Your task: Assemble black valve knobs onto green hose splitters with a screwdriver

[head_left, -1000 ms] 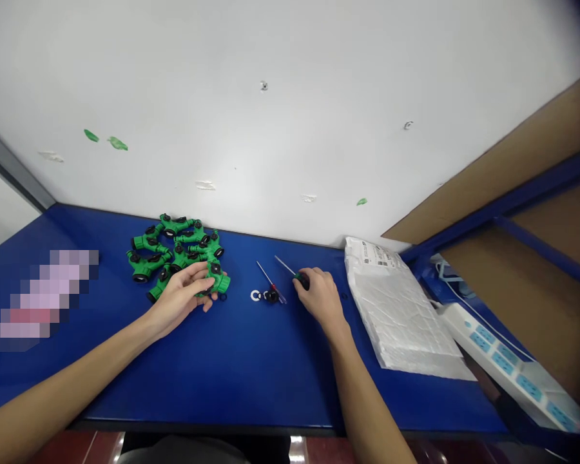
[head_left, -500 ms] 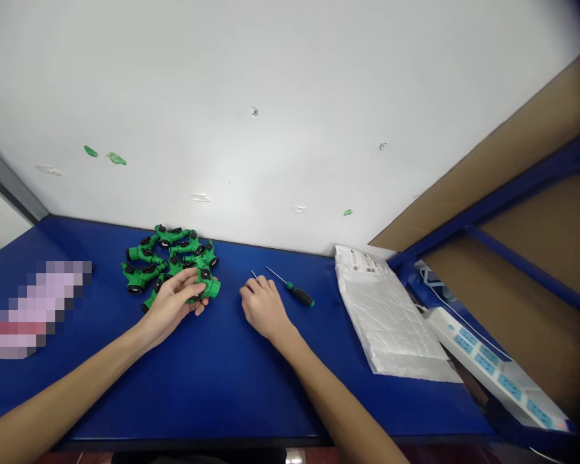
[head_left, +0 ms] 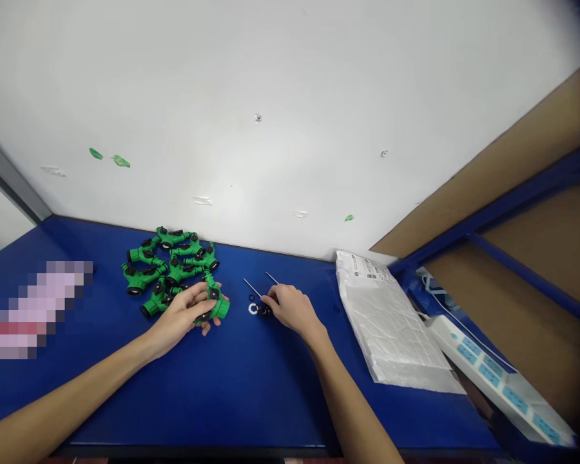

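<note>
A green hose splitter (head_left: 218,308) with black valve levers is gripped in my left hand (head_left: 176,321), its wide green collar pointing right. Bent and closed together, the fingers of my right hand (head_left: 294,312) come down on the table beside a small black part (head_left: 265,310); what lies between the fingertips is hidden. Just left of them are a white ring (head_left: 253,309) and a thin black ring (head_left: 252,298). Two thin metal shafts, a left one (head_left: 252,287) and a right one (head_left: 271,278), stick out near my right hand, which covers their other ends.
Several more green splitters (head_left: 140,278) lie clustered behind my left hand. To the right are a white padded mailer (head_left: 391,322) and a power strip (head_left: 502,380). A white wall (head_left: 290,161) borders the blue table (head_left: 212,399) at the back. A pixelated patch covers the left.
My right hand has moved right and slightly nearer, uncovering the rings and covering the screwdriver handle. My left hand has brought the splitter a little right and nearer.
</note>
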Action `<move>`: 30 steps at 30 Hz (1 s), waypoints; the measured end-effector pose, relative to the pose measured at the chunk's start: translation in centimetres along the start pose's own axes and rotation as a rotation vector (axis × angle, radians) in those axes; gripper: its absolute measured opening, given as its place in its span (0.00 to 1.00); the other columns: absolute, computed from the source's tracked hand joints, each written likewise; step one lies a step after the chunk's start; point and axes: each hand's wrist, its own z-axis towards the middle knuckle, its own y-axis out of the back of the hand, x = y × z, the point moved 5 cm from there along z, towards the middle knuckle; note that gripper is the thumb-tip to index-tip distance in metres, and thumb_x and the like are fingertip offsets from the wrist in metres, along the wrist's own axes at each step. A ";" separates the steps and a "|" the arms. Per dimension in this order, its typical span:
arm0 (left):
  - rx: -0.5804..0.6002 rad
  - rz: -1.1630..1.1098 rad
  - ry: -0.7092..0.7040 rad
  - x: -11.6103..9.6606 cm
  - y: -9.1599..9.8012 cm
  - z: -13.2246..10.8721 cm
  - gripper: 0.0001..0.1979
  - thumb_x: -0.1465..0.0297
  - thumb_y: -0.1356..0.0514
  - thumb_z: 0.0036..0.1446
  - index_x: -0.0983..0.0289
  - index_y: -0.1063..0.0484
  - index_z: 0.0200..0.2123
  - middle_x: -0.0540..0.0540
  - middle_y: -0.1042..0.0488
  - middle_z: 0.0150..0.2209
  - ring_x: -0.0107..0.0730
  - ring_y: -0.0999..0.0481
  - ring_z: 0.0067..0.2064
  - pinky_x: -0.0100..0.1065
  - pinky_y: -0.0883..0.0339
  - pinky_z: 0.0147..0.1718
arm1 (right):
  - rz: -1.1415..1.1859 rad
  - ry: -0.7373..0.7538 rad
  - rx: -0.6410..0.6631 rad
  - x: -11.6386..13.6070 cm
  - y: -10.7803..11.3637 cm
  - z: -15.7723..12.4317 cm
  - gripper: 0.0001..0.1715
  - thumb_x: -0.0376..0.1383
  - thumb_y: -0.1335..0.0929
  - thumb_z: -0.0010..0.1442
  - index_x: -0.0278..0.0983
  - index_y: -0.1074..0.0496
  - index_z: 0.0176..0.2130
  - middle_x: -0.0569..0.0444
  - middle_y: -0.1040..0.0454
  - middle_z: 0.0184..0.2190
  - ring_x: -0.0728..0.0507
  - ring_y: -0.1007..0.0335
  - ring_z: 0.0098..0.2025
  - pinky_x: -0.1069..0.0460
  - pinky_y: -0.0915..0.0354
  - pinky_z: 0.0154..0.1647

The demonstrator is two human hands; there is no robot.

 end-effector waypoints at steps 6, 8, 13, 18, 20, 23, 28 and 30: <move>0.053 -0.060 0.007 0.8 0.1 0.2 0.14 0.66 0.37 0.57 0.64 0.32 0.45 0.61 0.26 0.48 0.37 0.22 0.34 0.32 0.34 0.22 | 0.054 0.012 -0.004 -0.3 0.1 0.1 0.08 0.40 0.31 0.60 0.38 0.27 0.33 0.50 0.22 0.35 0.39 0.26 0.38 0.51 0.40 0.33; 0.071 -0.097 0.007 0.9 0.0 0.2 0.14 0.64 0.39 0.60 0.64 0.32 0.46 0.62 0.26 0.49 0.38 0.21 0.34 0.32 0.33 0.22 | 0.139 0.037 -0.046 -0.5 0.4 -0.1 0.10 0.41 0.36 0.66 0.38 0.28 0.37 0.52 0.23 0.32 0.43 0.26 0.35 0.52 0.38 0.34; 0.057 -0.140 -0.017 1.0 0.1 0.2 0.13 0.61 0.41 0.62 0.64 0.32 0.45 0.63 0.26 0.50 0.37 0.21 0.33 0.30 0.33 0.20 | 0.818 0.159 -0.276 -0.9 1.8 -1.6 0.17 0.46 0.37 0.66 0.35 0.28 0.40 0.60 0.33 0.19 0.49 0.36 0.20 0.54 0.39 0.23; -0.006 -0.192 -0.028 0.8 0.3 0.3 0.15 0.59 0.39 0.59 0.64 0.31 0.43 0.59 0.23 0.41 0.30 0.25 0.27 0.26 0.39 0.15 | 1.086 0.268 -0.364 0.5 2.7 -3.2 0.09 0.40 0.29 0.58 0.37 0.24 0.37 0.57 0.29 0.24 0.50 0.34 0.22 0.54 0.36 0.23; -0.016 -0.185 -0.023 0.7 0.3 0.3 0.18 0.59 0.37 0.58 0.63 0.30 0.46 0.58 0.24 0.41 0.30 0.25 0.26 0.26 0.39 0.15 | 1.102 0.302 -0.383 1.2 3.1 -3.7 0.06 0.38 0.30 0.59 0.37 0.24 0.36 0.57 0.28 0.24 0.50 0.33 0.21 0.54 0.35 0.23; -0.003 -0.129 -0.043 0.7 0.3 0.4 0.19 0.58 0.36 0.56 0.63 0.29 0.47 0.57 0.25 0.39 0.29 0.26 0.27 0.27 0.38 0.16 | 0.984 0.367 -0.431 2.1 3.7 -4.5 0.05 0.35 0.31 0.61 0.38 0.23 0.36 0.57 0.26 0.24 0.50 0.32 0.20 0.54 0.35 0.23; -0.022 -0.008 -0.061 1.1 0.8 0.6 0.16 0.57 0.38 0.57 0.62 0.26 0.42 0.51 0.28 0.28 0.29 0.28 0.28 0.27 0.36 0.22 | 0.751 0.459 -0.529 2.8 4.6 -5.4 0.04 0.32 0.30 0.60 0.38 0.23 0.36 0.55 0.23 0.26 0.48 0.30 0.25 0.54 0.35 0.26; -0.050 0.046 -0.102 1.0 1.1 0.6 0.16 0.56 0.38 0.58 0.62 0.25 0.42 0.52 0.27 0.31 0.29 0.28 0.30 0.29 0.34 0.27 | 0.733 0.474 -0.553 2.8 4.8 -5.5 0.04 0.32 0.30 0.60 0.38 0.23 0.37 0.55 0.23 0.26 0.49 0.31 0.25 0.54 0.35 0.26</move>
